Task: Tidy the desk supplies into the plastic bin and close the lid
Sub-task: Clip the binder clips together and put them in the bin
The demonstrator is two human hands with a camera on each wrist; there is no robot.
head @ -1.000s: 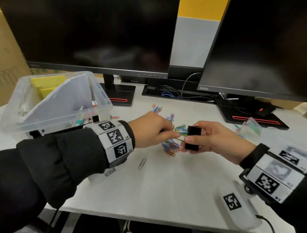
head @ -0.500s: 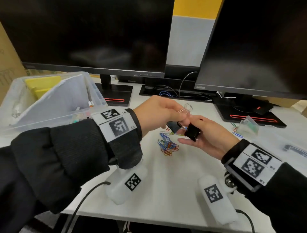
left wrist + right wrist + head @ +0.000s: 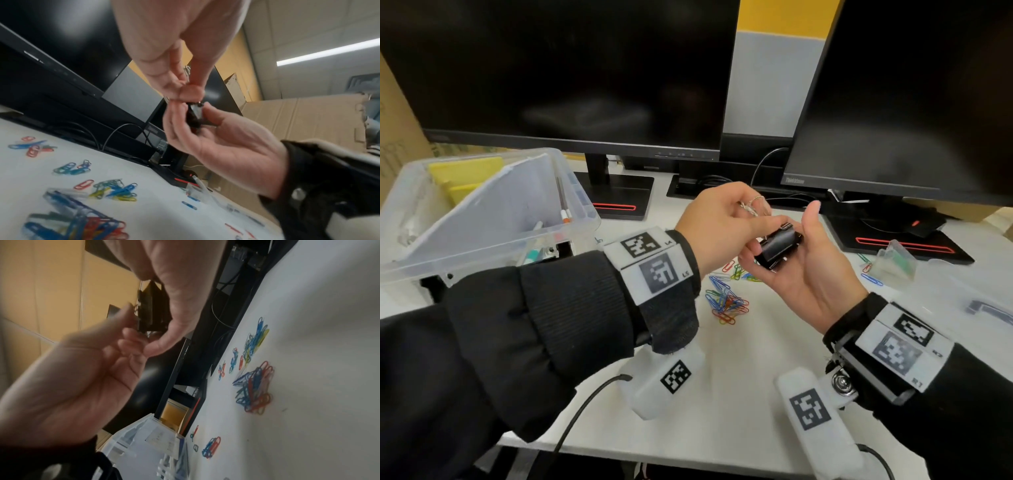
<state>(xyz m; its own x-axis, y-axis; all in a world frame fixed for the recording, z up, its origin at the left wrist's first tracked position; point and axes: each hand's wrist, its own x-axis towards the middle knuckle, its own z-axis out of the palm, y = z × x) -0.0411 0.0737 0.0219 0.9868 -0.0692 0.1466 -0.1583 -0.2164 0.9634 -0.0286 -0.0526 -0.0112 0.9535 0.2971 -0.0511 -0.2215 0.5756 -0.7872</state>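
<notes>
Above the desk (image 3: 722, 394) and its scattered paper clips (image 3: 726, 303), the right hand (image 3: 801, 270) cradles a black binder clip (image 3: 779, 245) in curled fingers while the left hand (image 3: 717, 228) pinches its wire handle (small, light, stiff, springy, best gripped by the body).

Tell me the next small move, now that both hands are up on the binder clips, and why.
Probably carry the binder clips left and drop them in the bin. The right hand cradles them in its palm, the left hand pinches a wire handle above, and the bin stands open to the left. The paper clips on the desk can follow.
</notes>
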